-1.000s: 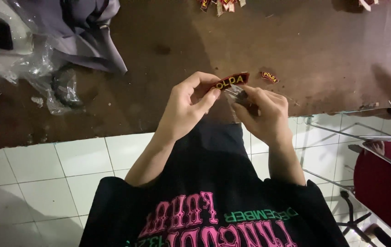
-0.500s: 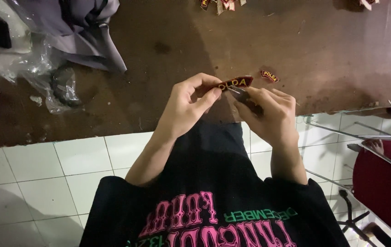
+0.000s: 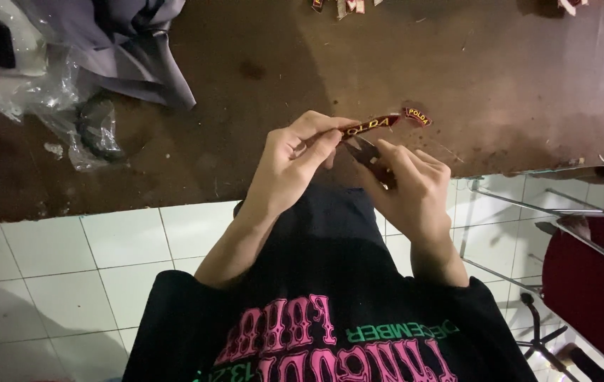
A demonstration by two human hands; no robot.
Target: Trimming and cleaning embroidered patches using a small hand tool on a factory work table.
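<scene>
My left hand (image 3: 296,159) pinches a small curved dark red embroidered patch (image 3: 371,126) with yellow lettering, held over the edge of a dark brown table (image 3: 259,78). My right hand (image 3: 408,187) grips a small pair of thread snips (image 3: 369,152), whose tips sit just under the patch. A second curved red patch (image 3: 417,116) lies on the table right behind the held one. My black shirt with pink and green print fills the bottom of the view.
Grey cloth (image 3: 125,42) and crumpled clear plastic bags (image 3: 68,113) lie at the table's far left. More small patches (image 3: 344,6) sit at the far edge. A red chair with a metal frame (image 3: 592,283) stands to my right on the white tiled floor (image 3: 54,269).
The patch has tilted flatter and shifted slightly between my fingers. My right hand with the snips moved a little lower under it.
</scene>
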